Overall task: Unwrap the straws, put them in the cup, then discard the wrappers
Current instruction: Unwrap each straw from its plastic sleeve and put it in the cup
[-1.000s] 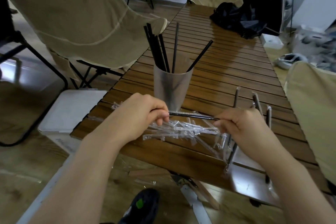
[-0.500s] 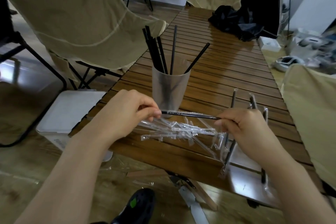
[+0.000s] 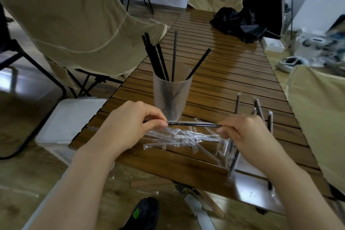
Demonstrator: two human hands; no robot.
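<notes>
A frosted plastic cup (image 3: pixel 171 97) stands on the slatted wooden table (image 3: pixel 224 73) with several black straws (image 3: pixel 158 58) leaning in it. Just in front of the cup I hold one black straw (image 3: pixel 194 124) level in its clear wrapper. My left hand (image 3: pixel 128 127) pinches its left end, and my right hand (image 3: pixel 244 132) pinches its right end. Under the straw lies a heap of empty clear wrappers (image 3: pixel 183 136). A few wrapped straws (image 3: pixel 261 110) lie to the right of my right hand.
A beige folding chair (image 3: pixel 74 20) stands left of the table and another (image 3: pixel 321 117) at the right. A white bin (image 3: pixel 71 119) sits on the floor by the table's near left corner. A black bag (image 3: pixel 239 24) lies at the table's far end.
The straw between my hands shows a little more bare black at its right end. Both hands keep their place in front of the cup.
</notes>
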